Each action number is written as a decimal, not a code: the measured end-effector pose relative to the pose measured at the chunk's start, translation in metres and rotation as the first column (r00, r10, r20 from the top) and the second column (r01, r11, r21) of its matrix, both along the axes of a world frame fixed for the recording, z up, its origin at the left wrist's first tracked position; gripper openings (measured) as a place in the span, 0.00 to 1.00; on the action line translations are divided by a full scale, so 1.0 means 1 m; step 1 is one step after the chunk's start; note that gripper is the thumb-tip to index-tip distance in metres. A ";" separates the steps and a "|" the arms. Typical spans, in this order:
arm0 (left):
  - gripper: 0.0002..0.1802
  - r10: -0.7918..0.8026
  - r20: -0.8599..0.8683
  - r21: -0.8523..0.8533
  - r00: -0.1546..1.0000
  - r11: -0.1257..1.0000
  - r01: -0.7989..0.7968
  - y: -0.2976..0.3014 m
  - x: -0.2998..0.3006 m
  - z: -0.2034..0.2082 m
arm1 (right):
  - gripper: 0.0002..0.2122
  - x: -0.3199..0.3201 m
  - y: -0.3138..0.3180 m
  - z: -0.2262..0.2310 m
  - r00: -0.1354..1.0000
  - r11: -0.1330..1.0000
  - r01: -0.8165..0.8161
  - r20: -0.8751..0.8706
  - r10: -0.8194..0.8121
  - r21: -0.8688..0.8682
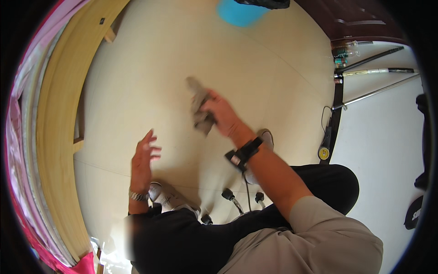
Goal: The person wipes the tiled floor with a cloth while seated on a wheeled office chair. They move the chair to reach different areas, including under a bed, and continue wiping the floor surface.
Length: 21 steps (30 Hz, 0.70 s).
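A crumpled grey-brown cloth [200, 109] hangs in the air above the floor, gripped by my right hand [222, 113]. Its upper end is blurred, and part of it is hidden behind my fingers. A black strap with a small device [244, 153] is around my right wrist. Raised over the floor to the left, my left hand [142, 160] holds nothing, and its fingers are bent a little and spread. A metal-link band [138, 196] circles the left wrist. My two hands are apart.
A wooden bed frame [59, 118] with pink bedding [13, 132] runs along the left. At the far end stands a blue bucket or bin [239, 13] with something black over it. Several poles [378, 91] lean at the right wall. Chair casters [228, 194] show near my shoes [171, 196].
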<state>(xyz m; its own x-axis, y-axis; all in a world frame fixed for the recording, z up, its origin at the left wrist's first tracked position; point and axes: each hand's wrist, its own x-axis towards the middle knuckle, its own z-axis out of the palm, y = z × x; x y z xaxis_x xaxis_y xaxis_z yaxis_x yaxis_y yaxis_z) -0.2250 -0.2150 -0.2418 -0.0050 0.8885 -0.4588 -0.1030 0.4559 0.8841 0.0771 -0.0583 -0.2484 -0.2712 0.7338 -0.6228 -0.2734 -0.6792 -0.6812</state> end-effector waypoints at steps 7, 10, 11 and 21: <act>0.27 0.456 -0.067 -0.399 0.887 0.803 -0.443 -0.121 -0.071 -0.024 | 0.27 0.230 0.144 -0.013 0.663 0.880 0.341 0.578 -0.475 0.331; 0.26 0.388 -0.189 -0.574 0.902 0.702 -0.422 -0.195 -0.089 -0.031 | 0.37 0.314 0.175 -0.029 0.306 0.933 0.164 0.883 -0.357 0.320; 0.26 0.342 -0.234 -0.642 0.910 0.649 -0.409 -0.216 -0.089 -0.033 | 0.36 0.336 0.184 -0.036 0.170 0.960 0.105 0.946 -0.276 0.261; 0.21 0.264 -0.286 -0.750 0.921 0.537 -0.387 -0.281 -0.026 -0.034 | 0.31 0.285 0.163 -0.130 -0.344 0.980 -0.201 0.937 -0.059 -0.012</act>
<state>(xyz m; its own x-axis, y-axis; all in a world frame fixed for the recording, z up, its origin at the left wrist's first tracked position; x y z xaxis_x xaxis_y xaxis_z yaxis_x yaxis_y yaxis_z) -0.2513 -0.4958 -0.2759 -0.3279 0.1077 -0.9385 -0.3102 0.9261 0.2147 0.3621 0.1047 -0.3788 0.5174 0.8545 -0.0458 0.8551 -0.5183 -0.0102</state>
